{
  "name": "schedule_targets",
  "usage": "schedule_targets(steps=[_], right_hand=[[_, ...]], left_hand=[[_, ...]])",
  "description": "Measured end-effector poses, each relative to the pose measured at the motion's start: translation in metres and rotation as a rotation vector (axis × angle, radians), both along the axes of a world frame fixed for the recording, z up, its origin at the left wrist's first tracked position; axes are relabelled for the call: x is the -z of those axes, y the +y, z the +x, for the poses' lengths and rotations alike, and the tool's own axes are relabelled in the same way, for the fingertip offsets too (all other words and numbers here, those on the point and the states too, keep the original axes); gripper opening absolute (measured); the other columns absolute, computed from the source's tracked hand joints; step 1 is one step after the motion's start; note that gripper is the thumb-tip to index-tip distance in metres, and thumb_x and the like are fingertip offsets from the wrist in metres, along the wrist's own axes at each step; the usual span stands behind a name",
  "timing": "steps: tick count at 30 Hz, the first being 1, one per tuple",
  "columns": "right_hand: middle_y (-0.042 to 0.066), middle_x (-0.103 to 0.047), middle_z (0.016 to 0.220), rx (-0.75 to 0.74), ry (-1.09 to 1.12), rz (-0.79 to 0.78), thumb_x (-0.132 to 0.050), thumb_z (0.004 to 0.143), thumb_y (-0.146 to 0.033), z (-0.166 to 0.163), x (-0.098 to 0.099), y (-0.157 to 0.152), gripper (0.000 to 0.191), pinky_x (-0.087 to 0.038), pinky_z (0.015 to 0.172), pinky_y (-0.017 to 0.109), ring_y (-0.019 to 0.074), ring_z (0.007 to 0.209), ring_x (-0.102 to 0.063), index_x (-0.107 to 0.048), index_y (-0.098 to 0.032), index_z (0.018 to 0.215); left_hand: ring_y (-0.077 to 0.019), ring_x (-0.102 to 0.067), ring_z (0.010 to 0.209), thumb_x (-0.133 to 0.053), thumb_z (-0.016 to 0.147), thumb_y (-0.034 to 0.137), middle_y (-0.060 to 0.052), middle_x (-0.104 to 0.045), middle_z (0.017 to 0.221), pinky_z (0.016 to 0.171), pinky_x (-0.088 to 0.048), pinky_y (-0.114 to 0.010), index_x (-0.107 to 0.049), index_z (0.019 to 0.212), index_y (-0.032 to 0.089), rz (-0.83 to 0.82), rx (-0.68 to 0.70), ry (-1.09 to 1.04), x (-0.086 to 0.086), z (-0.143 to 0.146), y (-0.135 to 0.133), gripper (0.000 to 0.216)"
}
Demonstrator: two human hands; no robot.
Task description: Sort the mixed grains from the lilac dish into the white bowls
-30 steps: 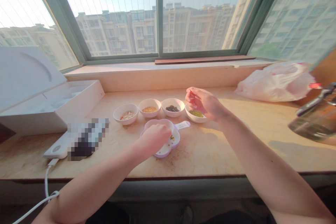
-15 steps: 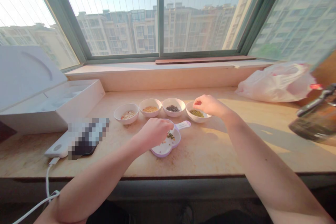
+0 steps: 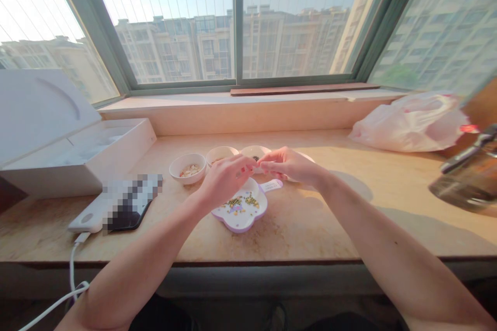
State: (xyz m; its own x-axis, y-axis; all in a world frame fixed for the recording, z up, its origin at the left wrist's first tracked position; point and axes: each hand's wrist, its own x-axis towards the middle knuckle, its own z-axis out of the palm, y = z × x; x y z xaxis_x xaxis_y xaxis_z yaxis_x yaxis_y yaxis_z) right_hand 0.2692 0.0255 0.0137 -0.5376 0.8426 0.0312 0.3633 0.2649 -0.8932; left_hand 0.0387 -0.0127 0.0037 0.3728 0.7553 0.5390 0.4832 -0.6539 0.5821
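A lilac plate with a short handle lies on the stone sill and carries mixed beans. Behind it stand small white bowls: one with pale pieces, one with yellow grains, one with dark beans; a further bowl at the right is hidden by my right hand. My left hand and my right hand meet fingertip to fingertip just above the plate's far edge. Both are pinched, and what they hold is too small to see.
A white open box sits at the left, with a phone and power bank and a white cable in front of it. A plastic bag lies at the right, beside a blurred glass object. The sill's front edge runs below.
My right hand left the rightmost bowl and moved left toward the plate. My left hand lifted off the plate and rose to meet it; the beans on the plate now show.
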Motion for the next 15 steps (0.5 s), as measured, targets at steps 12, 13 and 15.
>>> schedule_targets(steps=[12,13,15], right_hand=[[-0.007,-0.049,0.053,-0.037,0.108,-0.056,-0.081,0.074,-0.065,-0.023,0.01,-0.008,0.05,-0.024,0.049,0.024,0.0076,0.049,-0.036,-0.07,-0.016,0.08],[-0.006,-0.05,0.055,-0.022,0.136,-0.057,-0.082,0.074,-0.064,-0.023,0.009,-0.008,0.05,-0.025,0.049,0.024,0.0076,0.05,-0.037,-0.071,-0.016,0.083],[-0.005,-0.053,0.059,-0.006,0.227,-0.087,-0.082,0.075,-0.061,-0.022,0.007,-0.008,0.048,-0.026,0.048,0.023,0.0076,0.051,-0.039,-0.071,-0.016,0.088]], left_hand=[[-0.0198,-0.066,0.085,-0.062,0.096,0.025,-0.005,-0.071,0.096,0.08,-0.048,-0.029,-0.071,0.11,0.023,0.071,-0.049,0.266,0.002,-0.002,0.004,0.016],[-0.0191,-0.066,0.082,-0.063,0.096,0.027,-0.005,-0.071,0.095,0.077,-0.048,-0.028,-0.07,0.108,0.022,0.045,-0.074,0.257,0.001,-0.002,0.003,0.015],[-0.0191,-0.064,0.077,-0.06,0.096,0.025,-0.005,-0.07,0.089,0.076,-0.048,-0.029,-0.07,0.097,0.02,0.009,-0.114,0.276,-0.002,-0.002,0.001,0.011]])
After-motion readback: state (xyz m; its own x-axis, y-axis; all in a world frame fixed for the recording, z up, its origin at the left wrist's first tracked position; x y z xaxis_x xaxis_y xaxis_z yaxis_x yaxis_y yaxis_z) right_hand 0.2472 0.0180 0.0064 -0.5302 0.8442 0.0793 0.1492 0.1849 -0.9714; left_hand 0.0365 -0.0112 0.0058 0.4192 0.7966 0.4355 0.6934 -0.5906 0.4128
